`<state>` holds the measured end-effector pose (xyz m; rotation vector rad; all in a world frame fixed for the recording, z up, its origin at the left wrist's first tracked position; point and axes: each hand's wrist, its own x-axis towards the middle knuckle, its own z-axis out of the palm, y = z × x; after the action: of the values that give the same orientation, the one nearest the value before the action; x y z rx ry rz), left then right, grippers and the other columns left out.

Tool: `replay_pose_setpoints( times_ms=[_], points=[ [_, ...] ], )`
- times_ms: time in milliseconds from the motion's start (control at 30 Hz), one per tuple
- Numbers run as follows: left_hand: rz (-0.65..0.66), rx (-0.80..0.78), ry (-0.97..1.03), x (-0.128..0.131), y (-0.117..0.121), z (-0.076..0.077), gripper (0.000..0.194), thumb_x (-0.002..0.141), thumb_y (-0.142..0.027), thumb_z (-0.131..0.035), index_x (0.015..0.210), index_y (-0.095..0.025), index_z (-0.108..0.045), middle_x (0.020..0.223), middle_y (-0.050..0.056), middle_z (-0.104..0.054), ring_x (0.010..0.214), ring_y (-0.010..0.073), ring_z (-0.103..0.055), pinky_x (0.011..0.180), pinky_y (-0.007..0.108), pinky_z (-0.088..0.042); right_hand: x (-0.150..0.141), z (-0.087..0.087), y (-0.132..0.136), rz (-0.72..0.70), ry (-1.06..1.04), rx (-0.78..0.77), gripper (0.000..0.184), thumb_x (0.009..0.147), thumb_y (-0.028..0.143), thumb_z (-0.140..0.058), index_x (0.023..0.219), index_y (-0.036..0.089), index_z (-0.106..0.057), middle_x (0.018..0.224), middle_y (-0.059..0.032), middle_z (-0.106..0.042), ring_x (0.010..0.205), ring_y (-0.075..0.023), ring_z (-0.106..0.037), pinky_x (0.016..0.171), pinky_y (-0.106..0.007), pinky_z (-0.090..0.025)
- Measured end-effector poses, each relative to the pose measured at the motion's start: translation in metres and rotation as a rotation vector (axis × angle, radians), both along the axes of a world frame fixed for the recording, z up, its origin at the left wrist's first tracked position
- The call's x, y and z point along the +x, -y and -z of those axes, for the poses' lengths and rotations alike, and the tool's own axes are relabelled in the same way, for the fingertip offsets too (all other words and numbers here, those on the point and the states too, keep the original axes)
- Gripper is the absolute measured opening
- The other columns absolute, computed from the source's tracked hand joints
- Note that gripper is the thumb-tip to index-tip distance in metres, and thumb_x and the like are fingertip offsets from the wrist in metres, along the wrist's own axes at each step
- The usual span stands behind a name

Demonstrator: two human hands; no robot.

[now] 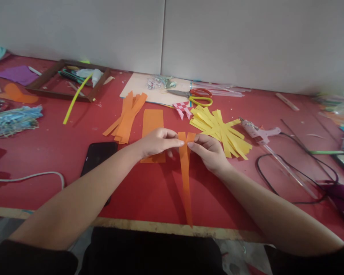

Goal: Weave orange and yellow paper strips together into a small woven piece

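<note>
Both my hands meet over the red table (149,191) at the top of a long orange paper strip (185,175) that hangs toward me. My left hand (156,142) pinches the strip's top from the left with fingers closed. My right hand (208,149) pinches it from the right. The strip's top end splits into two short tabs between my fingertips. An orange paper rectangle (152,121) lies partly under my left hand. A pile of orange strips (126,116) lies to its left, a fan of yellow strips (220,131) to the right.
A black phone (99,156) lies by my left forearm, with a white cable (28,177) further left. Scissors (196,96), a pink woven paper piece (182,109), a glue gun (260,133) with black cord (292,179), a wooden frame (65,78) and blue yarn (13,120) lie around.
</note>
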<state>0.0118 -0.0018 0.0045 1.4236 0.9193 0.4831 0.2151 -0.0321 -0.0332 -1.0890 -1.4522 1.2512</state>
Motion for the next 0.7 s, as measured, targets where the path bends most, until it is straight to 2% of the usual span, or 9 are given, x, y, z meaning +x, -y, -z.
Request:
replay_pose_setpoints(
  times_ms=[133,433,700],
  points=[
    [0.011,0.020,0.025,0.0007,-0.0001,0.0017,0.022,0.082,-0.037,-0.066,0.080,-0.015,-0.066,0.075,0.000,-0.066,0.055,0.0078,-0.059,0.057,0.023,-0.044,-0.0024,-0.0038,0.0017,0.021,0.003,0.018,0.033,0.080,0.042,-0.073,0.064,0.020,-0.053,0.059,0.0050,-0.045,0.054,-0.0094,-0.036,0.052,-0.026,-0.029],
    [-0.024,0.024,0.022,0.0027,0.0001,-0.0009,0.023,0.082,-0.035,-0.066,0.071,-0.015,-0.062,0.064,-0.002,-0.062,0.057,0.0085,-0.059,0.056,0.022,-0.041,-0.0055,-0.0043,0.0026,0.090,-0.013,0.004,0.036,0.076,0.045,-0.075,0.063,0.021,-0.051,0.054,0.0057,-0.047,0.051,-0.0092,-0.038,0.050,-0.025,-0.028],
    [-0.058,0.035,-0.001,0.0018,-0.0009,-0.0027,0.026,0.083,-0.037,-0.066,0.068,-0.016,-0.059,0.062,-0.002,-0.063,0.051,0.0065,-0.054,0.051,0.021,-0.037,-0.0049,-0.0029,0.0021,0.132,-0.025,-0.017,0.034,0.079,0.044,-0.074,0.064,0.021,-0.054,0.055,0.0051,-0.051,0.051,-0.0098,-0.043,0.052,-0.026,-0.033]
  ],
)
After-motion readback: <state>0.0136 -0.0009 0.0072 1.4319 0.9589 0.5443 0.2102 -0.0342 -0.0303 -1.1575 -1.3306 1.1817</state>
